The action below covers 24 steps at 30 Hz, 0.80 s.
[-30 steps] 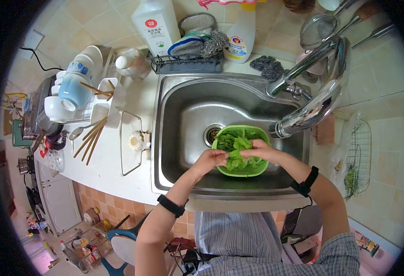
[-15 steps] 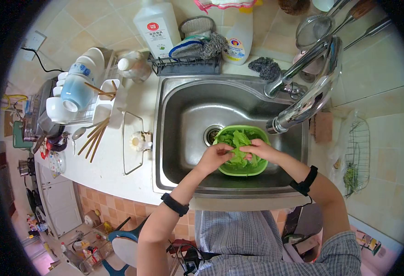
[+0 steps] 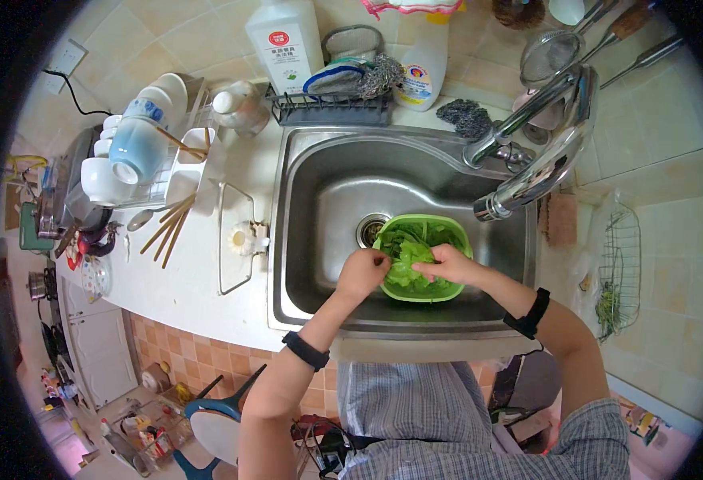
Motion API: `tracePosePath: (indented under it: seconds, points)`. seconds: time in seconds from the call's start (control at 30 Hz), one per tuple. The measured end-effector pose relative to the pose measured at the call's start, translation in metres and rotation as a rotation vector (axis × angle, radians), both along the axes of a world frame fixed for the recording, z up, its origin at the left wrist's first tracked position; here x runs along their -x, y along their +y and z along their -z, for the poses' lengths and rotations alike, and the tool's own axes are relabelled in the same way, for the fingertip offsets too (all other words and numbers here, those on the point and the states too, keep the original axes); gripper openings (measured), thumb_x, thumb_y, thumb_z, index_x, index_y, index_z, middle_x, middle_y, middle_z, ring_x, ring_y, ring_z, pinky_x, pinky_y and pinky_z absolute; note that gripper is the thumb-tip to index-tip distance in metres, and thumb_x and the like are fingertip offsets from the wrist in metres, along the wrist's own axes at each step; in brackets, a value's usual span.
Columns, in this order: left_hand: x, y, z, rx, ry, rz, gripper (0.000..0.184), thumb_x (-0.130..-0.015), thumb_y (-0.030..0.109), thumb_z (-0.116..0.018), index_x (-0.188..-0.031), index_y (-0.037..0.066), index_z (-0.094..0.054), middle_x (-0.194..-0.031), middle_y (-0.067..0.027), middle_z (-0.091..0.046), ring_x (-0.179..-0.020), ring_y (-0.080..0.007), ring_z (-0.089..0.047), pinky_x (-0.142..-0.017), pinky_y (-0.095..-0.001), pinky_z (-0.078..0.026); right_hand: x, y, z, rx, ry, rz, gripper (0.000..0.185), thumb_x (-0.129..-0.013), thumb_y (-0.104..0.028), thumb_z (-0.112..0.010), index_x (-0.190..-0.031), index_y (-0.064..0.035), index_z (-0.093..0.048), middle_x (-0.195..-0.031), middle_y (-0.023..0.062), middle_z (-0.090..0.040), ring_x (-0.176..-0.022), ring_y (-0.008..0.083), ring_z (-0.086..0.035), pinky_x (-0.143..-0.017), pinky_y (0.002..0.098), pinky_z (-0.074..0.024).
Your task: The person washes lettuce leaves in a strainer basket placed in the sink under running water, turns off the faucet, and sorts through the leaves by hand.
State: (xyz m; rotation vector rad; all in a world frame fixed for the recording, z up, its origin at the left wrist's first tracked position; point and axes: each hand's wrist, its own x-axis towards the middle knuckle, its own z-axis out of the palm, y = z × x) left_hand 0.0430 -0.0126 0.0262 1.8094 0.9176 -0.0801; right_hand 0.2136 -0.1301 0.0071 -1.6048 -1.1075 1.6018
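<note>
Green leafy lettuce point(image 3: 406, 264) lies in a lime-green plastic basin point(image 3: 422, 299), which stands in the steel sink. My right hand point(image 3: 450, 265) is closed on a lettuce leaf over the basin, the thumb pressing on it. At the basin's left rim is my left hand point(image 3: 363, 272), its fingers curled together in a pinch. Whatever is between those fingertips, if anything, is too small to make out.
A chrome faucet point(image 3: 539, 160) arches over the right of the sink point(image 3: 327, 188). Bowls point(image 3: 139, 148) fill a dish rack at left, with chopsticks point(image 3: 174, 228) on the counter. Behind stand a detergent bottle point(image 3: 286, 56), a sponge rack point(image 3: 331, 110) and a spray bottle point(image 3: 422, 72).
My left hand has moved slightly left, away from the leaf and my right hand. My right hand stays on the lettuce. The view has shifted a little.
</note>
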Motion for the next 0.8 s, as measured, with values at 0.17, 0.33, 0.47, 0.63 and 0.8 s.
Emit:
tracePosePath:
  seconds: [0.17,0.33,0.47,0.63,0.8]
  points:
    - [0.009,0.008,0.022,-0.116,-0.019,-0.083,0.02,-0.073,0.016,-0.052,-0.075,-0.002,-0.06,-0.065,-0.0169,-0.057,-0.049,-0.0196,-0.056,-0.051,-0.0325,-0.046,0.008,0.003,-0.015,-0.01,-0.112,0.008,0.028,-0.08,-0.027,-0.055,-0.065,-0.0032,-0.055,-0.054,0.0006,-0.054,-0.05,0.0073,-0.049,-0.049,0.0234,-0.0383]
    - [0.037,0.024,0.038,0.27,-0.173,-0.231,0.017,-0.078,0.005,-0.045,-0.085,-0.001,-0.06,-0.063,-0.0056,-0.056,-0.047,-0.0105,-0.051,-0.044,-0.0218,-0.043,-0.003,-0.006,-0.019,0.02,-0.031,0.046,0.021,-0.08,-0.023,-0.054,-0.076,-0.0024,-0.056,-0.062,0.0006,-0.057,-0.058,0.0064,-0.051,-0.053,0.0217,-0.0386]
    - [0.037,0.023,0.044,0.378,-0.241,-0.096,0.021,-0.082,0.01,-0.047,-0.1,0.003,-0.056,-0.082,-0.0057,-0.057,-0.064,-0.0081,-0.053,-0.058,-0.0222,-0.047,-0.004,-0.01,-0.013,0.038,0.095,0.075,0.019,-0.082,-0.02,-0.052,-0.083,-0.0015,-0.057,-0.071,0.0017,-0.059,-0.065,0.008,-0.053,-0.061,0.0228,-0.0417]
    - [0.017,0.005,0.023,0.648,-0.287,-0.054,0.023,-0.08,0.008,-0.05,-0.103,0.003,-0.053,-0.073,-0.0008,-0.053,-0.06,-0.0074,-0.047,-0.056,-0.0195,-0.041,-0.002,-0.01,-0.007,0.1,0.246,0.134,0.022,-0.081,-0.018,-0.053,-0.095,-0.0017,-0.055,-0.079,0.0025,-0.058,-0.07,0.0086,-0.054,-0.06,0.0214,-0.0406]
    - [0.014,0.002,0.037,0.684,-0.264,-0.041,0.024,-0.08,0.011,-0.053,-0.102,0.003,-0.053,-0.073,0.0,-0.053,-0.061,-0.0078,-0.047,-0.056,-0.0194,-0.041,-0.003,-0.006,-0.021,0.183,0.15,0.142,0.024,-0.08,-0.019,-0.054,-0.095,-0.0007,-0.055,-0.081,0.0032,-0.058,-0.071,0.0087,-0.055,-0.06,0.021,-0.0411]
